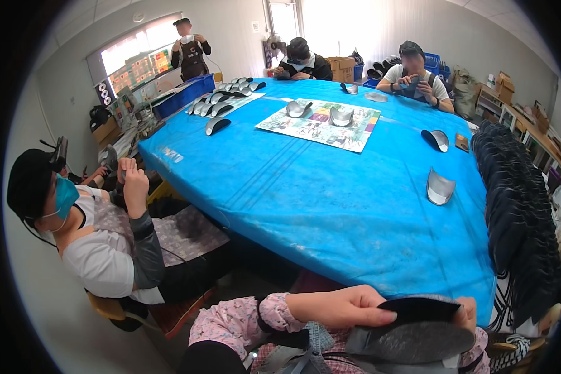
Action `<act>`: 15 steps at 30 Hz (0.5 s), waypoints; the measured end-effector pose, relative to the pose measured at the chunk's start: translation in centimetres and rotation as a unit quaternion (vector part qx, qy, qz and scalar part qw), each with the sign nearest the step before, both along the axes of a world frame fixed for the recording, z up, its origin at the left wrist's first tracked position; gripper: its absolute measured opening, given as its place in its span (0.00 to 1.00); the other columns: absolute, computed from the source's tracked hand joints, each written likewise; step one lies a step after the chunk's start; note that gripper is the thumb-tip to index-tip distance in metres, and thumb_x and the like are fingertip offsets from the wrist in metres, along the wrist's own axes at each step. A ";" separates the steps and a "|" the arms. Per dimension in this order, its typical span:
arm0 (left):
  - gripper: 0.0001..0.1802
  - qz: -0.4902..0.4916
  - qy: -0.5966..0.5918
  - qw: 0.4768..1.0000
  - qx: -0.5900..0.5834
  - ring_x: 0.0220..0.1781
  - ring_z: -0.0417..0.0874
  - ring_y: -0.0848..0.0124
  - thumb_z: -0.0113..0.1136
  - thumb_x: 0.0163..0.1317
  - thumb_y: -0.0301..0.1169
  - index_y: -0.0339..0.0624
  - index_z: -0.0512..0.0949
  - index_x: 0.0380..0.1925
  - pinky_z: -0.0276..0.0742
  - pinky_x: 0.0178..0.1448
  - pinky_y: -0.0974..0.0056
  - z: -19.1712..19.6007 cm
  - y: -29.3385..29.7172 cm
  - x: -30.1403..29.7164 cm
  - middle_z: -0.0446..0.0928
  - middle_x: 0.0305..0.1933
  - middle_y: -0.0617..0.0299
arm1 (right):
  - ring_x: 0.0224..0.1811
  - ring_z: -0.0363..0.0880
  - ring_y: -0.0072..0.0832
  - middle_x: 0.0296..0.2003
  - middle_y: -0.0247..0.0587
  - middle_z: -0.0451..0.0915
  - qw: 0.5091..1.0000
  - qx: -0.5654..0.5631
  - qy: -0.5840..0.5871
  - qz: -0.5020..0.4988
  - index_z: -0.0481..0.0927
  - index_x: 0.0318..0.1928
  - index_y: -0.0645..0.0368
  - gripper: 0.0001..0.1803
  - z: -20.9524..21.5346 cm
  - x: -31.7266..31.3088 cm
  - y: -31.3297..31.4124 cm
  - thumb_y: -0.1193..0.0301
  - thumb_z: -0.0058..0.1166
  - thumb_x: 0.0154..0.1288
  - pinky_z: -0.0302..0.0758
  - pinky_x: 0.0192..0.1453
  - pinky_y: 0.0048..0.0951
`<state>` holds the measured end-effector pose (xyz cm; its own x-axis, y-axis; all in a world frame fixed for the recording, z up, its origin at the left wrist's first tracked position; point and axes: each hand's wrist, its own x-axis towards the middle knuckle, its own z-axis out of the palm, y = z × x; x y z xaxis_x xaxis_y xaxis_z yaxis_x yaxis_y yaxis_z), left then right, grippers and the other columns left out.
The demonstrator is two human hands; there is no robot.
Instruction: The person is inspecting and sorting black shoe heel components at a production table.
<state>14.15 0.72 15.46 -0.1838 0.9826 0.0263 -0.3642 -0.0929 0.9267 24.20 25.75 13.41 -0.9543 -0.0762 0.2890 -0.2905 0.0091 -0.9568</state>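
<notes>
Close to my lap, at the lower right, I hold a curved grey-and-black piece (417, 341) shaped like a shoe's heel cup. Its dark upper edge faces the table and its grey side faces me. My left hand (361, 306) grips the left end, thumb laid along the black edge. At the opposite end my right hand (467, 313) is closed on it, partly hidden behind the piece. Beyond the hands, a similar silver curved piece (441, 187) rests on the blue-covered table (305, 218), and another with a black side (435, 140) lies farther back.
A long stack of dark pieces (517, 218) lines the table's right side. Two silver pieces sit on a printed sheet (355, 140); several more (221, 100) lie at the far left. A masked co-worker (100, 243) sits to my left, and others work across the table.
</notes>
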 end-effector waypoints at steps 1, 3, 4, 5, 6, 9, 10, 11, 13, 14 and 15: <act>0.22 -0.007 -0.014 1.000 -0.019 0.23 0.55 0.85 0.49 0.66 0.36 0.42 0.63 0.13 0.54 0.25 0.73 0.1 0.5 -0.4 0.58 0.18 0.77 | 0.11 0.53 0.18 0.08 0.29 0.58 1.000 0.009 0.005 -0.012 0.56 0.09 0.58 0.32 -0.9 -0.1 1.5 0.52 0.49 0.63 0.47 0.16 0.26; 0.18 -0.026 0.046 0.997 -0.054 0.24 0.59 0.86 0.50 0.65 0.38 0.39 0.68 0.19 0.57 0.27 0.74 0.6 0.8 -2.1 0.63 0.20 0.75 | 0.12 0.52 0.14 0.08 0.25 0.58 0.998 -0.037 -0.047 -0.003 0.54 0.09 0.56 0.32 -1.0 -0.7 2.9 0.52 0.51 0.62 0.46 0.16 0.25; 0.17 -0.034 0.086 0.993 -0.079 0.26 0.63 0.85 0.51 0.65 0.39 0.37 0.72 0.24 0.60 0.28 0.74 -0.2 1.2 -3.3 0.67 0.23 0.73 | 0.13 0.52 0.11 0.09 0.23 0.58 1.000 0.006 -0.020 -0.017 0.55 0.10 0.55 0.30 0.2 -1.5 3.0 0.57 0.51 0.64 0.46 0.16 0.23; 0.15 -0.004 0.167 0.986 0.014 0.29 0.67 0.82 0.52 0.64 0.39 0.36 0.73 0.31 0.65 0.31 0.73 -0.7 2.5 -4.3 0.71 0.29 0.70 | 0.13 0.51 0.11 0.09 0.22 0.58 0.999 -0.015 -0.029 -0.039 0.55 0.09 0.55 0.30 0.7 -2.1 3.3 0.59 0.50 0.65 0.45 0.16 0.23; 0.17 0.044 0.245 0.964 0.090 0.33 0.71 0.79 0.54 0.62 0.39 0.35 0.74 0.39 0.69 0.34 0.71 -0.3 2.7 -4.7 0.74 0.35 0.66 | 0.12 0.51 0.10 0.09 0.21 0.57 0.997 -0.047 -0.042 -0.041 0.55 0.09 0.55 0.30 0.4 -3.4 3.1 0.62 0.49 0.66 0.44 0.16 0.23; 0.18 0.128 0.419 0.898 0.038 0.33 0.75 0.69 0.59 0.55 0.36 0.37 0.74 0.43 0.72 0.37 0.65 2.3 3.8 -6.6 0.76 0.36 0.58 | 0.16 0.57 0.10 0.15 0.25 0.66 0.993 0.046 -0.104 0.014 0.64 0.14 0.58 0.22 2.8 -6.8 2.6 0.67 0.46 0.67 0.51 0.17 0.19; 0.16 0.135 0.456 0.879 0.030 0.31 0.75 0.68 0.59 0.55 0.35 0.37 0.75 0.40 0.71 0.36 0.65 2.1 4.7 -7.4 0.76 0.33 0.56 | 0.16 0.57 0.10 0.15 0.25 0.66 0.993 0.052 -0.101 0.020 0.64 0.14 0.58 0.22 2.2 -7.7 3.7 0.67 0.46 0.67 0.51 0.17 0.19; 0.14 0.154 0.473 0.865 0.058 0.29 0.75 0.67 0.58 0.54 0.34 0.37 0.75 0.37 0.71 0.35 0.65 2.1 6.3 -8.5 0.76 0.31 0.55 | 0.22 0.68 0.17 0.21 0.32 0.72 0.984 -0.097 -0.141 -0.051 0.70 0.22 0.58 0.18 1.0 -8.7 6.3 0.63 0.44 0.68 0.64 0.24 0.21; 0.11 0.212 0.502 0.835 0.077 0.27 0.73 0.66 0.57 0.53 0.32 0.37 0.75 0.34 0.69 0.33 0.64 1.3 8.7 -11.2 0.75 0.28 0.54 | 0.39 0.72 0.19 0.39 0.38 0.75 0.991 -0.048 0.017 -0.120 0.71 0.48 0.62 0.17 0.8 -10.2 5.7 0.61 0.41 0.70 0.70 0.46 0.19; 0.10 0.302 0.505 0.798 0.129 0.26 0.73 0.66 0.57 0.52 0.31 0.37 0.75 0.33 0.69 0.32 0.63 -0.6 10.3 -13.5 0.75 0.26 0.54 | 0.43 0.78 0.30 0.39 0.41 0.79 0.960 -0.272 -0.066 -0.024 0.73 0.50 0.61 0.31 2.0 -12.3 4.5 0.47 0.31 0.68 0.72 0.52 0.31; 0.09 0.357 0.450 0.812 0.099 0.27 0.75 0.67 0.57 0.51 0.29 0.37 0.74 0.32 0.70 0.32 0.63 -0.4 11.1 -14.5 0.75 0.26 0.54 | 0.49 0.74 0.30 0.46 0.42 0.75 0.953 -0.297 -0.048 0.036 0.67 0.55 0.61 0.31 1.9 -13.8 4.9 0.47 0.30 0.68 0.65 0.58 0.34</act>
